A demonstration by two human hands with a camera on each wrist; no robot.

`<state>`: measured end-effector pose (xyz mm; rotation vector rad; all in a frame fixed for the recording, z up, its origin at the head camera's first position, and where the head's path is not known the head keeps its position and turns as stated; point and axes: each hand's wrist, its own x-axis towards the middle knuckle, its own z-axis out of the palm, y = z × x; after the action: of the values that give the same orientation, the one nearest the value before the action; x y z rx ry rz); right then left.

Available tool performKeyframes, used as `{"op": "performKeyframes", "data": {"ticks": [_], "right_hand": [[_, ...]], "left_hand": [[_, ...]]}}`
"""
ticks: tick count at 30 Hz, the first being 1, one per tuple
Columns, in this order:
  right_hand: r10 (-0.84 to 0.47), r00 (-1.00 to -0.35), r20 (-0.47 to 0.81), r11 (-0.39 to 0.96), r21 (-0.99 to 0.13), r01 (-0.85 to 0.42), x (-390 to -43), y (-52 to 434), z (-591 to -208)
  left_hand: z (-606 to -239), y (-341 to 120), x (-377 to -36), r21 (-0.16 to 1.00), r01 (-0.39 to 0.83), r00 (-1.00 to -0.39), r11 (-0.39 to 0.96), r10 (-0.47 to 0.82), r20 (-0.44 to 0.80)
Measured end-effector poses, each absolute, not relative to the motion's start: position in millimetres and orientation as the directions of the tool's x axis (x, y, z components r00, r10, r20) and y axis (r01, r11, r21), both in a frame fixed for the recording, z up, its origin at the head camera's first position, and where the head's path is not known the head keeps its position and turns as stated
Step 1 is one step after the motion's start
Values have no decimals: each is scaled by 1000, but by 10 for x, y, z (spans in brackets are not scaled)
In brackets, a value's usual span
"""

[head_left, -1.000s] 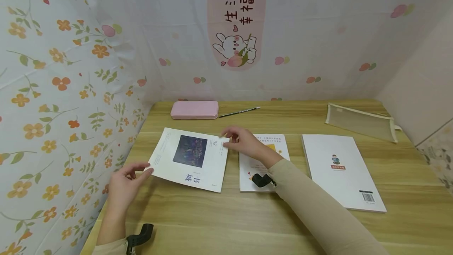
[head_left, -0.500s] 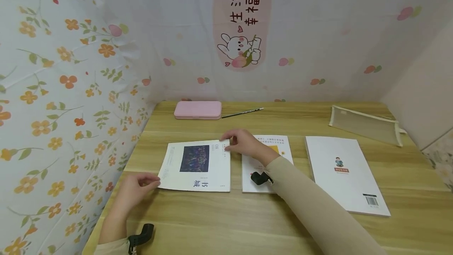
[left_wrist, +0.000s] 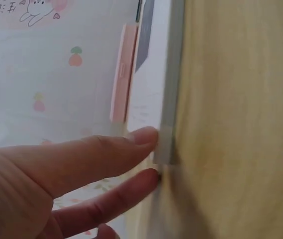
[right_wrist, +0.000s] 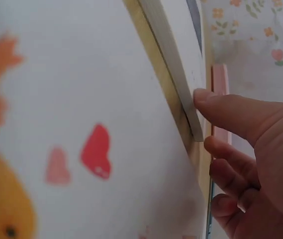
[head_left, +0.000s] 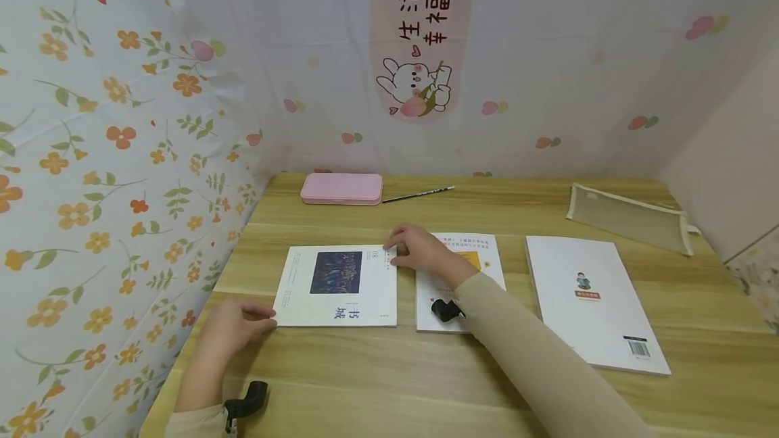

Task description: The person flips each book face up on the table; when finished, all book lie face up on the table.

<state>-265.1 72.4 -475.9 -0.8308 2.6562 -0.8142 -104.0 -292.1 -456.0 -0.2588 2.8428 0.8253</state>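
A white book (head_left: pixel 292 282) with a dark square picture and blue characters lies flat at the left of the wooden table. At its near left corner, my left hand (head_left: pixel 234 330) holds it between thumb and index finger; in the left wrist view the thumb (left_wrist: pixel 141 137) touches the cover edge. My right hand (head_left: pixel 422 252) holds the far right corner, with the thumb (right_wrist: pixel 208 99) on the cover and the other fingers past the edge. Under my right wrist lies a second book (head_left: pixel 435 289) with a yellow picture, partly hidden by the arm.
A larger white book (head_left: pixel 593 323) with a barcode lies to the right. Along the back are a pink pencil case (head_left: pixel 342 188), a pencil (head_left: pixel 420 195) and a pale mesh pouch (head_left: pixel 629 218). Patterned cloth (head_left: pixel 304 86) bounds the table behind and at the left.
The white book has gone from raised and tilted to flat on the table, squared up beside the yellow-picture book. Both hands have stayed at its corners while it came down.
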Motion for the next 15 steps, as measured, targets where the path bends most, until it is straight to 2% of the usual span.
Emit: {"op": "performKeyframes", "data": {"ticks": [8,15], "right_hand": [[-561,-826,-58,698,-569,-434,-2371,792,-4690],[-560,-824,-80,717,-545,-434,-2034,822,-4638]], "left_hand": [[-4468,-2963,-1259,502,-130,-972,855,-10,-234],[-4460,-3026,-1659,493,51,-984,869,129,-126]]}}
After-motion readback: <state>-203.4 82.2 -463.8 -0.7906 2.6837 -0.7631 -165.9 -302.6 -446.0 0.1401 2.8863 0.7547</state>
